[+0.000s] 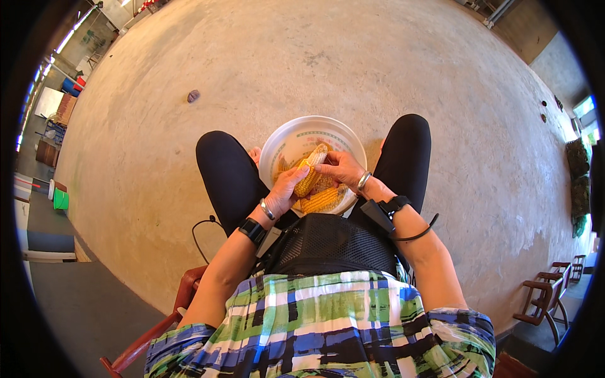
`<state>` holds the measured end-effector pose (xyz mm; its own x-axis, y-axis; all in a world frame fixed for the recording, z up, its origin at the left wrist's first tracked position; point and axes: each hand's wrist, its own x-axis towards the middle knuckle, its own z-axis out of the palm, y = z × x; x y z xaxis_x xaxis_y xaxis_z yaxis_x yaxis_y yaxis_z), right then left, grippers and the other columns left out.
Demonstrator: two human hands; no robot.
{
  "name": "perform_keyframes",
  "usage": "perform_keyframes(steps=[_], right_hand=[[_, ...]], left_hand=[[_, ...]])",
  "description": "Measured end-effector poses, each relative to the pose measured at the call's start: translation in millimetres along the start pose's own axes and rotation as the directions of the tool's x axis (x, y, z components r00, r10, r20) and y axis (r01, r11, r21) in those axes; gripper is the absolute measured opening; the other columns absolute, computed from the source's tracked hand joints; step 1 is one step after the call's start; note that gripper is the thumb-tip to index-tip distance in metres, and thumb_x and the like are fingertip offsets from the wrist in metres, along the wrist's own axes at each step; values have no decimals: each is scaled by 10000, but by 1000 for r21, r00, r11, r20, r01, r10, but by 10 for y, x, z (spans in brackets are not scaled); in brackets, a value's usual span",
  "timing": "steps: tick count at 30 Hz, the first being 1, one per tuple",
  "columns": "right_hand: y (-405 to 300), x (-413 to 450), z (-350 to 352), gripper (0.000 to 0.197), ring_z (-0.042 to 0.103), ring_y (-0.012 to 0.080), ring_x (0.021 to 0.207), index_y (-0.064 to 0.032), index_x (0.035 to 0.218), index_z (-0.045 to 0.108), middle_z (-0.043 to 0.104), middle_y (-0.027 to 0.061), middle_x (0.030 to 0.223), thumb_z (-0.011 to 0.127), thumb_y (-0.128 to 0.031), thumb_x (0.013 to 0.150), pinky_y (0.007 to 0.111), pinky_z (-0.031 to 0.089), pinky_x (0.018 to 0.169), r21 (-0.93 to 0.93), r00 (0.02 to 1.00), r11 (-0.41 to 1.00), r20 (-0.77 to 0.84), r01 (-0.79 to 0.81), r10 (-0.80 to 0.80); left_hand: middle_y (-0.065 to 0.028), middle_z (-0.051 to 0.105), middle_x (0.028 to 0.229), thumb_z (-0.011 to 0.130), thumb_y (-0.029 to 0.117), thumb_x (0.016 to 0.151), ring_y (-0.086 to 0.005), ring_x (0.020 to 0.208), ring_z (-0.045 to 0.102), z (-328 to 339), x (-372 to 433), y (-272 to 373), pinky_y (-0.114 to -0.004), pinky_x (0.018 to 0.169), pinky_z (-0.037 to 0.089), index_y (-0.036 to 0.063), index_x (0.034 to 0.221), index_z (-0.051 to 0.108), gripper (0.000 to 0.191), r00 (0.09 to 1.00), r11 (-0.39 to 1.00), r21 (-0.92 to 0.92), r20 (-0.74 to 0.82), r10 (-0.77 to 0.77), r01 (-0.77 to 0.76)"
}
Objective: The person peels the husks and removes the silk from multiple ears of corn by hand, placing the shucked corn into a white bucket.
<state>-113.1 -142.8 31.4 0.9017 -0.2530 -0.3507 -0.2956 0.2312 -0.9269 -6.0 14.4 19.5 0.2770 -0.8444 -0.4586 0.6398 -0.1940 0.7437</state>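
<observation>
My left hand [285,188] is closed around the lower part of a yellow corn cob [309,178], which is tilted with its upper end away from me. Toward that upper end the cob is pale and bare of kernels. My right hand [347,167] grips the cob from the right, its thumb against the edge of the kernels. Both hands are over a white plastic bucket [289,138] between my knees, printed inside with writing and a green band. A second cob with yellow kernels [322,201] lies in the bucket; loose material beneath is partly hidden.
A concrete floor [302,61] surrounds me. A small dark lump [193,96] lies ahead to the left. Wooden chairs [541,297] stand at the right rear, and a green pail [60,199] at far left. A reddish wooden armrest [189,286] is beside my left arm.
</observation>
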Motion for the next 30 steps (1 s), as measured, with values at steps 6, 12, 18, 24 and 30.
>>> perform_keyframes(steps=[6, 12, 18, 24, 30], right_hand=[[56, 45, -16, 402, 443, 72, 396, 23, 931, 563, 551, 43, 678, 651, -324, 748, 192, 381, 361, -28, 998, 999, -69, -17, 15], [33, 27, 1, 409, 439, 76, 375, 24, 905, 562, 536, 40, 638, 634, -351, 757, 197, 378, 349, -1, 996, 1000, -87, 11, -11], [62, 20, 2, 433, 450, 76, 410, 18, 903, 542, 531, 47, 695, 674, -351, 720, 198, 379, 351, -95, 997, 995, -71, 31, -38], [-8, -16, -25, 375, 453, 71, 461, 5, 938, 538, 518, 31, 685, 673, -266, 716, 201, 383, 368, 87, 1000, 996, 7, -24, 24], [-17, -17, -42, 372, 443, 57, 450, 1, 969, 542, 500, 15, 638, 662, -253, 725, 195, 379, 365, 227, 996, 970, 50, -84, 75]], left_hand=[[-87, 562, 952, 492, 325, 865, -157, 805, 563, -3, -6, 8, -289, 635, 506, 26, 1075, 476, 366, 1000, 1000, 6, 27, -16, 16], [-82, 559, 921, 500, 332, 860, -153, 739, 561, 26, -34, 41, -284, 607, 504, 25, 1059, 483, 366, 999, 1000, -3, 39, -19, 19], [-83, 559, 931, 522, 322, 850, -153, 739, 557, -2, 21, -36, -281, 609, 495, 24, 1068, 485, 371, 1000, 999, 49, 19, -7, 6], [-82, 565, 954, 539, 313, 841, -158, 791, 558, 55, -21, 15, -284, 631, 492, 32, 1078, 484, 372, 999, 997, 57, 17, 51, -51], [-86, 563, 981, 504, 313, 856, -168, 833, 566, 10, 3, 21, -292, 652, 495, 34, 1094, 465, 369, 1000, 998, -57, -9, 19, -20]])
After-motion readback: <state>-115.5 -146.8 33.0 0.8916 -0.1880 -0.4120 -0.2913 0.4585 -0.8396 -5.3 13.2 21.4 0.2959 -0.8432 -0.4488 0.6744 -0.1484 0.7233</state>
